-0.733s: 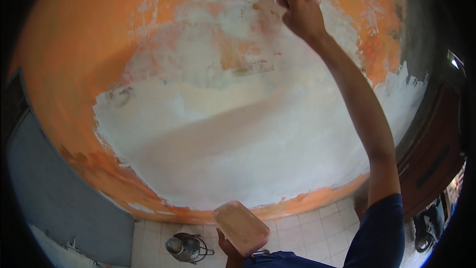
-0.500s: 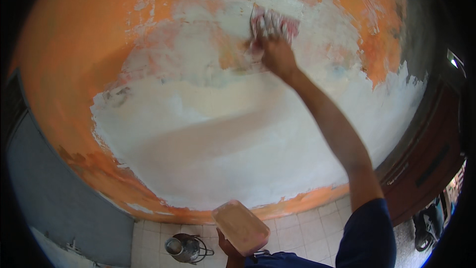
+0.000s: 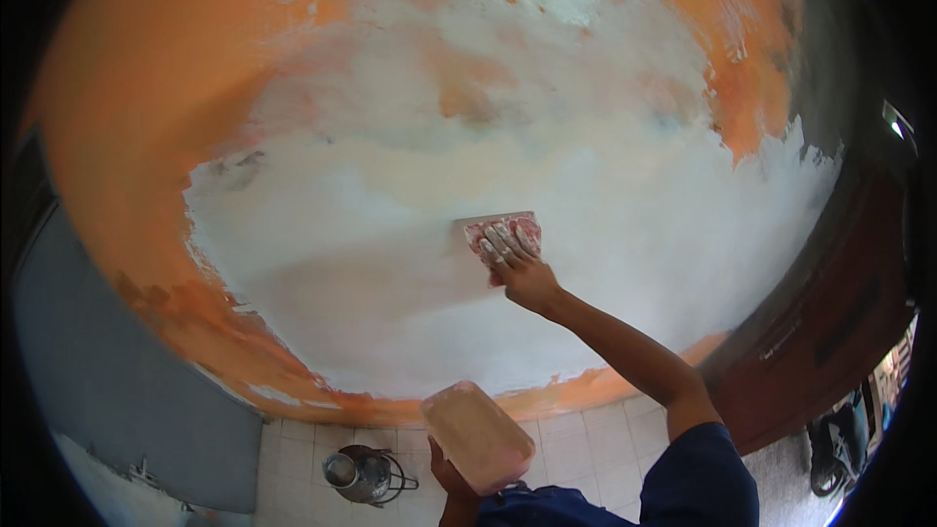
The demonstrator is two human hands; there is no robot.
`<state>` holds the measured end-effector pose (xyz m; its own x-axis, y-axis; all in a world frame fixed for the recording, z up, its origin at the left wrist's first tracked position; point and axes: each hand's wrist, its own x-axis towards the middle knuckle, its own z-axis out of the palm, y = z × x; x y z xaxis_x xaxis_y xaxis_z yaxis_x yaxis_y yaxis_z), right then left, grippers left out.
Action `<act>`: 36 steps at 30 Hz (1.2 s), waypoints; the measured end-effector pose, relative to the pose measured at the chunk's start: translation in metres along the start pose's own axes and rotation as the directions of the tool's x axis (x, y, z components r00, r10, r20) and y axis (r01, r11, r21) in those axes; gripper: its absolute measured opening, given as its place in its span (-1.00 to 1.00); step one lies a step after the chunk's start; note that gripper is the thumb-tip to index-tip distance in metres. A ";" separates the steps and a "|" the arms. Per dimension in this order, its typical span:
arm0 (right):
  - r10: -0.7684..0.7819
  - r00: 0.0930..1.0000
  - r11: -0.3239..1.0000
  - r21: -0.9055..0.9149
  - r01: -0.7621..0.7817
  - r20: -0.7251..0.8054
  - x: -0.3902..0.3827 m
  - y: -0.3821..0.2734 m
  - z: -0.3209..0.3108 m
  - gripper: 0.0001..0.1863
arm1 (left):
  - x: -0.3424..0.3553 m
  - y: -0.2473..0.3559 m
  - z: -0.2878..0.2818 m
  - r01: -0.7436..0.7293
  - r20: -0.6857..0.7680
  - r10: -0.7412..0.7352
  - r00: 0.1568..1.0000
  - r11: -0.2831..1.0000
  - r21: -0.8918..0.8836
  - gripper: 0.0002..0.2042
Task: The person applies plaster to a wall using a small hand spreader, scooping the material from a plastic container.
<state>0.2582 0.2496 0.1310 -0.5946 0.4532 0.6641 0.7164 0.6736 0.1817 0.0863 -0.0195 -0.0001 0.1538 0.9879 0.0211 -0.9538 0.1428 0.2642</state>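
Right hand (image 3: 527, 278) gripping a scraper (image 3: 530, 226), left hand (image 3: 448, 474) supporting a pale tray (image 3: 478, 439).
At mid-frame, white-smeared fingers (image 3: 503, 243) lie slightly spread over the reddish scraper, against the whitened wall (image 3: 625, 263); at lower centre, the left hand grasps the tray's left side, its fingers mostly hidden.

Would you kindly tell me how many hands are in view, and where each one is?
2: the right hand grips a red spreader at the wall, mid-view; the left hand holds a tan rectangular container near the lower edge, partly hidden by it.
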 end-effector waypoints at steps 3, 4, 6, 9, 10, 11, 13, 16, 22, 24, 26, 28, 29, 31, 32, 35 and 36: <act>-0.112 0.949 0.990 -0.115 0.081 -0.296 0.053 0.010 -0.067 -0.22 | -0.005 0.001 0.009 -0.032 0.042 0.037 0.998 0.992 -0.118 -0.28; -0.016 0.941 0.982 -0.180 -0.049 -0.339 0.086 0.012 -0.098 -0.23 | -0.008 0.003 0.008 -0.046 0.013 0.048 0.999 0.992 -0.119 -0.28; -0.041 0.826 0.988 -0.143 -0.048 -0.562 0.156 0.016 -0.161 -0.25 | -0.010 0.004 0.006 -0.041 -0.010 0.040 0.999 0.990 -0.135 -0.28; -0.097 0.816 0.967 -0.250 -0.059 -0.569 0.224 0.050 -0.197 -0.31 | -0.010 0.002 0.000 0.016 -0.001 -0.017 1.000 0.987 -0.157 -0.29; -0.074 0.826 0.967 -0.244 -0.079 -0.559 0.240 0.055 -0.200 -0.33 | -0.009 0.001 -0.003 0.011 0.002 -0.011 1.000 0.989 -0.149 -0.30; -0.050 0.834 0.966 -0.239 -0.099 -0.549 0.246 0.058 -0.201 -0.34 | -0.008 0.001 -0.005 0.007 0.006 -0.006 1.000 0.990 -0.140 -0.30; 0.091 0.939 0.972 -0.176 -0.157 -0.333 0.244 0.050 -0.182 -0.36 | -0.011 0.005 0.002 -0.050 -0.044 0.045 0.998 0.993 -0.108 -0.31; 0.039 0.932 0.975 -0.192 -0.115 -0.360 0.206 0.033 -0.118 -0.35 | -0.009 0.012 0.007 -0.082 -0.009 0.082 0.997 0.973 -0.217 -0.32; 0.019 0.955 0.977 -0.196 -0.080 -0.296 0.107 0.010 -0.019 -0.23 | -0.010 0.017 0.009 -0.065 -0.024 0.062 0.998 0.984 -0.166 -0.31; -0.003 0.967 0.985 -0.166 -0.041 -0.254 0.078 0.002 0.001 -0.22 | -0.013 0.020 0.006 -0.057 -0.010 0.056 0.998 0.986 -0.160 -0.30; 0.017 0.978 0.997 -0.068 -0.031 -0.207 0.048 -0.015 0.008 -0.23 | -0.015 0.025 0.005 -0.077 -0.011 0.076 0.997 0.991 -0.109 -0.29; -0.012 0.970 0.999 -0.038 0.003 -0.245 0.057 -0.013 -0.012 -0.24 | -0.019 0.028 0.021 -0.121 0.017 0.124 0.992 0.987 -0.108 -0.29; -0.042 0.954 0.998 -0.047 0.029 -0.296 0.068 -0.009 -0.029 -0.26 | -0.018 0.029 0.027 -0.145 0.029 0.149 0.988 0.984 -0.108 -0.29; -0.100 0.900 0.989 -0.145 0.042 -0.424 0.104 -0.011 -0.082 -0.27 | -0.016 0.030 0.025 -0.153 0.022 0.157 0.987 0.981 -0.121 -0.30; -0.137 0.857 0.973 -0.230 0.022 -0.497 0.133 -0.007 -0.110 -0.26 | -0.016 0.030 0.021 -0.152 0.010 0.154 0.988 0.980 -0.125 -0.30; -0.073 0.844 0.978 -0.203 -0.043 -0.532 0.194 0.022 -0.159 -0.24 | -0.014 0.024 0.011 -0.121 -0.027 0.119 0.993 0.982 -0.147 -0.30; -0.034 0.862 0.982 -0.180 -0.066 -0.506 0.205 0.032 -0.163 -0.23 | -0.012 0.021 0.005 -0.086 -0.017 0.084 0.996 0.984 -0.157 -0.31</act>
<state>0.2188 0.2689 0.3910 -0.3525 0.0723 0.9330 0.8082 0.5262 0.2646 0.0659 -0.0289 0.0102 0.0683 0.9973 0.0266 -0.9922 0.0651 0.1067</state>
